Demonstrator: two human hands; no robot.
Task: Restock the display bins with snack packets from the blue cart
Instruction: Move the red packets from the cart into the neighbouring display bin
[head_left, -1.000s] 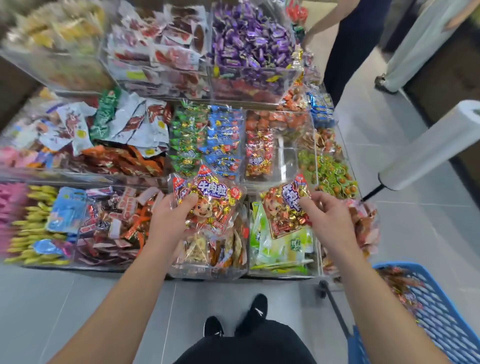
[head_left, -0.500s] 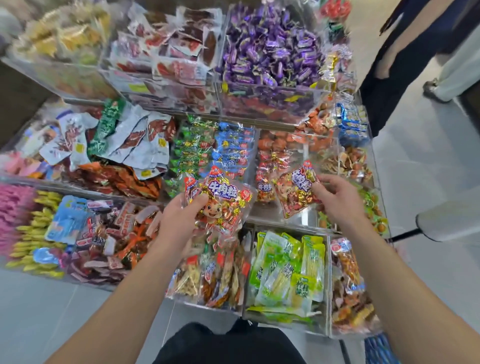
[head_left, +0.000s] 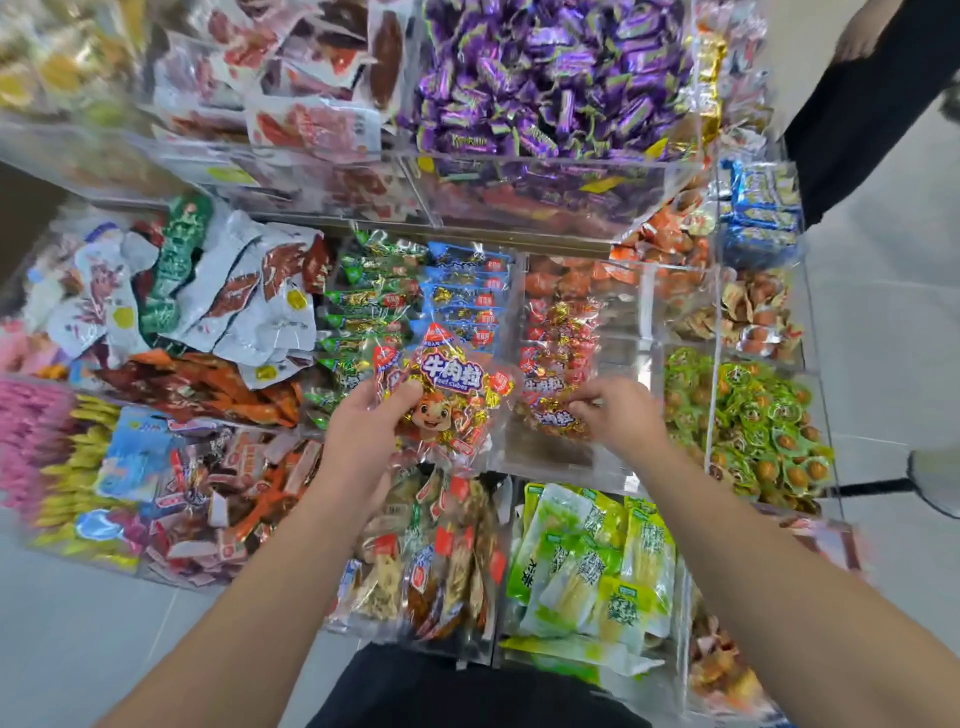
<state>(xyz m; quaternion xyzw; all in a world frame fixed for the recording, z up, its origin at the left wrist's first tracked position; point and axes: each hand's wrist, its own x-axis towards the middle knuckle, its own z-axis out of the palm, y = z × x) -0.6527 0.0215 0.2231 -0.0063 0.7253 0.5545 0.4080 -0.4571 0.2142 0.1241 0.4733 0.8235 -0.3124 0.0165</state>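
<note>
My left hand (head_left: 363, 441) grips a small stack of red-and-gold beef-cube snack packets (head_left: 452, 395), held above the middle of the tiered display. My right hand (head_left: 618, 415) reaches into a clear acrylic bin (head_left: 628, 358) in the middle row. Its fingertips pinch one matching packet (head_left: 553, 418) that lies low at the bin's front. More packets of the same kind (head_left: 558, 332) are stacked farther back in that bin.
Clear bins of other snacks surround it: purple candies (head_left: 545, 78) above, green round packets (head_left: 748, 415) to the right, green-yellow pouches (head_left: 587, 561) below. Another person (head_left: 872, 104) stands at the upper right. A black rod (head_left: 872, 487) juts in at the right edge.
My right hand has carried its packet down and left into the middle-row bin. My left hand has stayed close by with its stack. The view has moved closer to the display.
</note>
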